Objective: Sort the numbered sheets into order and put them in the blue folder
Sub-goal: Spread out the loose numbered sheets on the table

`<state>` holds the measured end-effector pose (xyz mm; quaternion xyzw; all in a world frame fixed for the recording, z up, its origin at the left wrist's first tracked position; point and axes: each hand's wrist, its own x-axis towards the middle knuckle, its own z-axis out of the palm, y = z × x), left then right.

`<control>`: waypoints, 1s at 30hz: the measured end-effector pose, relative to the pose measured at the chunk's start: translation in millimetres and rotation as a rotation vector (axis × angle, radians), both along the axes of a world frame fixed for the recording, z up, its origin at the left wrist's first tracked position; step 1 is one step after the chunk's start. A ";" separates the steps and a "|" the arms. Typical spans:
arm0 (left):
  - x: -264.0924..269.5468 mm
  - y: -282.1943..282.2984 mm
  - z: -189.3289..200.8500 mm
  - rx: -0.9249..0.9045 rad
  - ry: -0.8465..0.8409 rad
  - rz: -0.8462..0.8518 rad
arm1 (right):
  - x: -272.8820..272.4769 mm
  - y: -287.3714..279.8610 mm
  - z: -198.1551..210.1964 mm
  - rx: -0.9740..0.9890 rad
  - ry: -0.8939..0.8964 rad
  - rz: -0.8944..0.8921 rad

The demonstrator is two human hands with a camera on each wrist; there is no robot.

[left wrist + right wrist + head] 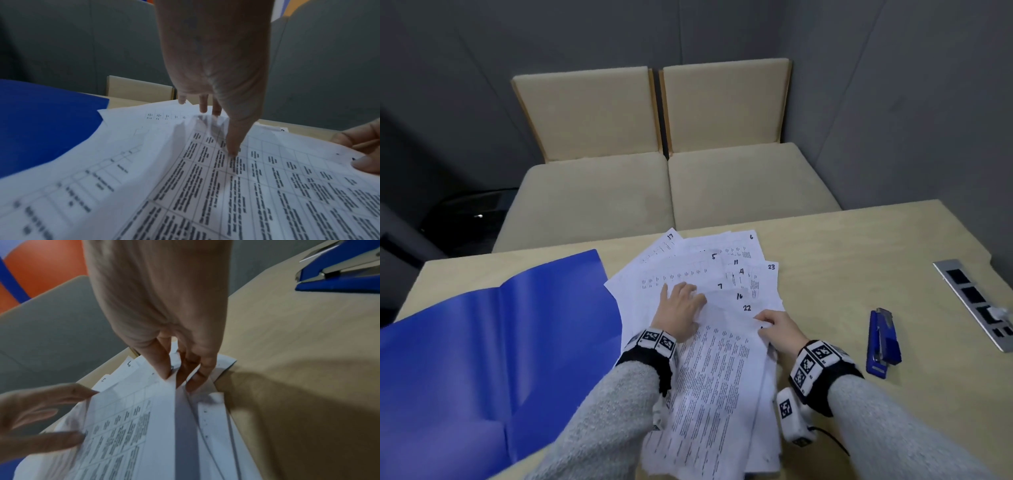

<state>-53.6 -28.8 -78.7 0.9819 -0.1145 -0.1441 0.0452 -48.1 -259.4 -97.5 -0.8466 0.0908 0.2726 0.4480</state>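
Observation:
A fanned pile of white numbered sheets (709, 274) lies mid-table; numbers 17, 6, 5, 11, 4, 23, 7, 16 and 22 show on the corners. My left hand (681, 301) lies flat with straight fingers on the pile, its thumb (232, 142) touching a printed sheet (267, 186). My right hand (777, 329) pinches the top right corner of the nearest sheet (722, 370) between thumb and fingers (164, 363), with other sheet edges under them. The blue folder (482, 349) lies open at the left, partly under the pile.
A blue stapler (883, 342) lies on the wooden table (842, 257) to the right of my right hand. A metal socket panel (976, 301) is set in the table's far right. Two beige seats (654, 192) stand behind the table.

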 end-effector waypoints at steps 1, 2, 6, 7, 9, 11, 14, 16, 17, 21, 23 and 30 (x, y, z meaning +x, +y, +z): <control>-3.9 -1.8 2.0 -0.011 -0.048 0.024 | 0.8 -1.1 1.9 -0.001 -0.023 0.007; -8.6 -3.1 4.0 -0.017 -0.094 0.054 | 1.6 -3.0 3.0 -0.005 -0.049 0.011; -30.8 -2.0 11.7 -0.050 -0.136 0.263 | 5.9 -10.9 1.5 0.003 -0.070 -0.024; -38.1 -1.6 9.6 -0.088 -0.118 0.351 | 5.8 -12.9 0.5 0.016 -0.057 -0.019; -51.7 0.9 3.4 -0.234 -0.095 0.553 | 4.9 -14.0 -2.1 0.063 -0.030 -0.022; -66.9 0.4 -2.9 -0.395 -0.061 0.719 | 1.2 -15.7 -5.9 0.114 -0.008 -0.006; -86.2 -1.5 -14.5 -0.442 0.000 0.747 | -9.3 -20.1 -10.2 0.166 0.021 0.044; -95.8 0.6 -27.8 -0.401 0.035 0.728 | -15.6 -24.1 -10.9 0.193 0.035 0.054; -98.9 2.3 -33.4 -0.377 0.065 0.749 | -17.2 -26.2 -11.4 0.215 0.041 0.046; -100.5 7.8 -37.1 -0.339 0.055 0.830 | -19.3 -26.9 -11.3 0.308 0.067 -0.009; -95.6 7.3 -32.8 -0.376 0.017 0.876 | -18.2 -25.5 -13.4 0.304 0.073 -0.029; -83.4 12.2 -28.7 -0.494 0.004 0.863 | -25.1 -12.2 -18.6 0.124 0.015 -0.103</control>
